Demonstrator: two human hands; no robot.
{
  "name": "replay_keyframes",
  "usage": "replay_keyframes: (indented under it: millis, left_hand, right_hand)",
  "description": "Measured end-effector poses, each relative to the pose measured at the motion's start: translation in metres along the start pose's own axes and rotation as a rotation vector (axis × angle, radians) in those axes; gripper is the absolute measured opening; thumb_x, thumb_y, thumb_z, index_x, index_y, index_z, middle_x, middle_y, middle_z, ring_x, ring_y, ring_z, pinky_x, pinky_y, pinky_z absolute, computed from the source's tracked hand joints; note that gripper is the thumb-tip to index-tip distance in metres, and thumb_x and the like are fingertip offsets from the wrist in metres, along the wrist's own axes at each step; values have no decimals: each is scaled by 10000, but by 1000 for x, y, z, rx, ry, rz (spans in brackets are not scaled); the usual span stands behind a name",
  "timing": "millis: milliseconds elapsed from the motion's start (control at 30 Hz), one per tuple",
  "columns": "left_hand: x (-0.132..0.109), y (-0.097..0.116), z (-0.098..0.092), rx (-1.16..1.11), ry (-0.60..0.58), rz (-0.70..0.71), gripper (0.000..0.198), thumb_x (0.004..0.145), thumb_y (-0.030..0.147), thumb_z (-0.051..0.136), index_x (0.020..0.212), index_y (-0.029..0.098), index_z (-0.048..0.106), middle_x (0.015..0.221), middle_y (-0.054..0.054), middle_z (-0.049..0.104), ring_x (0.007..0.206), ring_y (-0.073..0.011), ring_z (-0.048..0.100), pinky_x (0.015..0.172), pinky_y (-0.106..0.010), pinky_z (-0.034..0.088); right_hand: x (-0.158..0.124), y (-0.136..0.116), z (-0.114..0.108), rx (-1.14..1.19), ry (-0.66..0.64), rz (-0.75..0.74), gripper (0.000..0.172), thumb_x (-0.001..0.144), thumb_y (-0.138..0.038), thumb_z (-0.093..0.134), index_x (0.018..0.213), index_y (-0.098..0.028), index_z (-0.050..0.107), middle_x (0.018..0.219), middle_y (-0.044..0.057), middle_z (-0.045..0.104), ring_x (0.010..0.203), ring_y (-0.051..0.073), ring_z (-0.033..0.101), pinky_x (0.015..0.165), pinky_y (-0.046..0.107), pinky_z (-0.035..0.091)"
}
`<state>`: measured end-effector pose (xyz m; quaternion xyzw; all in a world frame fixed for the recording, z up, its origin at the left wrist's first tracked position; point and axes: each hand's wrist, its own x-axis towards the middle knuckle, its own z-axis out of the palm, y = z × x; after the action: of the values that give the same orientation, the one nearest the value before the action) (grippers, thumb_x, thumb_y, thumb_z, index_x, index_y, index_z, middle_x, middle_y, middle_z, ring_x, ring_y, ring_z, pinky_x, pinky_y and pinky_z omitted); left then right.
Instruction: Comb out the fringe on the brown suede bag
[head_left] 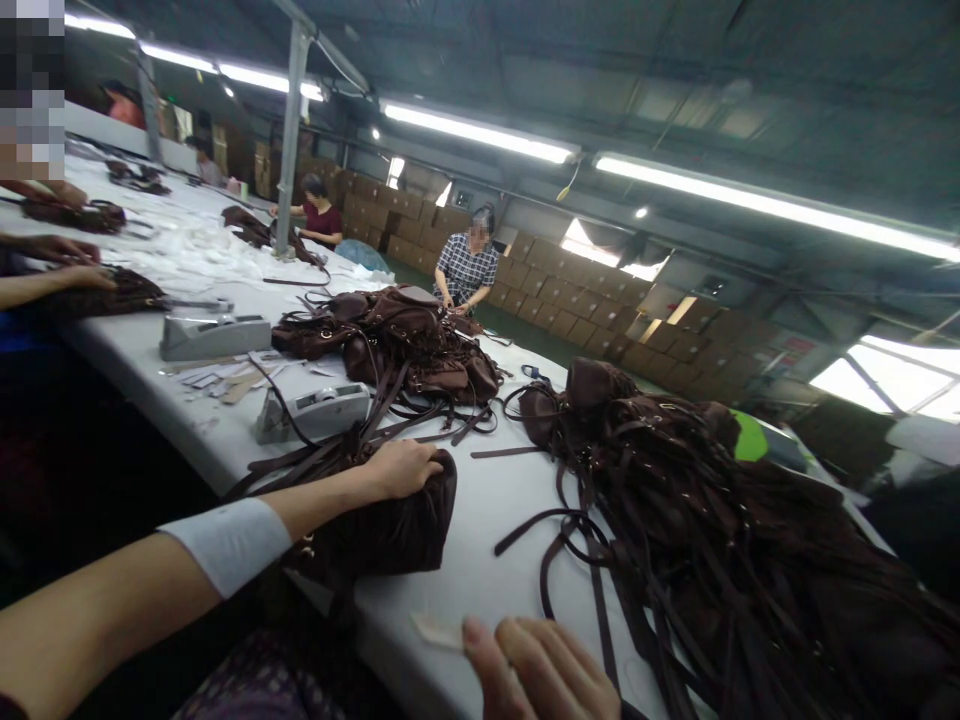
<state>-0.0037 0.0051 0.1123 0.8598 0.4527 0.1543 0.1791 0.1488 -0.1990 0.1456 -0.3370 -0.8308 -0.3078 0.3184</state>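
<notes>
My left hand (405, 468) is closed on the top edge of a dark brown leather bag (409, 530), which lies at the near edge of the white table. A pale band (229, 540) circles my left forearm. Low in the view, my right hand (544, 672) pinches a small pale strip (436, 632) between thumb and fingers, apart from the bag. What the strip is made of I cannot tell. Straps of the held bag trail to its left. Just behind it stands a grey tape dispenser (315, 408).
A big heap of brown bags (720, 520) covers the right side, its straps reaching toward my right hand. Another bag pile (405, 340) lies ahead. Beyond a second dispenser (214, 335) and paper slips (232, 378), co-workers' hands (67, 270) handle bags at left. A metal post (291, 140) rises from the table.
</notes>
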Motion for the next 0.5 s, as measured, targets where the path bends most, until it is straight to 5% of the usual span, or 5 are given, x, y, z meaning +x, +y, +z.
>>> replay_keyframes:
  millis: [100,233,367,500]
  left_hand:
    - [-4,3,-2,-16,-26,73,289,927,401,499,972,149,632,921,-59,668,862,-198,628,800,-401,495]
    - [-3,8,1,-61,-85,166,296,927,394,487,849,150,636,803,-27,660,760,-165,613,706,-323,484]
    - [3,2,4,-66,-74,162,306,919,411,504,825,149,631,801,-23,660,767,-169,620,717,-335,488]
    - [7,-8,12,-39,-6,95,284,926,403,507,919,148,633,902,-44,672,866,-189,634,788,-382,502]
  right_hand:
    - [9,23,17,-20,-131,55,345,911,-62,496,1241,-150,544,644,1,594,548,131,512,547,290,333]
    - [20,36,59,-65,-471,53,348,892,-95,516,1221,-199,559,719,16,624,620,154,543,570,290,338]
    - [15,9,79,44,-804,89,299,779,-149,598,1064,-239,606,716,12,640,606,176,583,513,274,310]
    - [-8,-25,79,307,-861,181,186,751,-205,611,932,-248,609,677,-14,649,562,163,590,483,248,302]
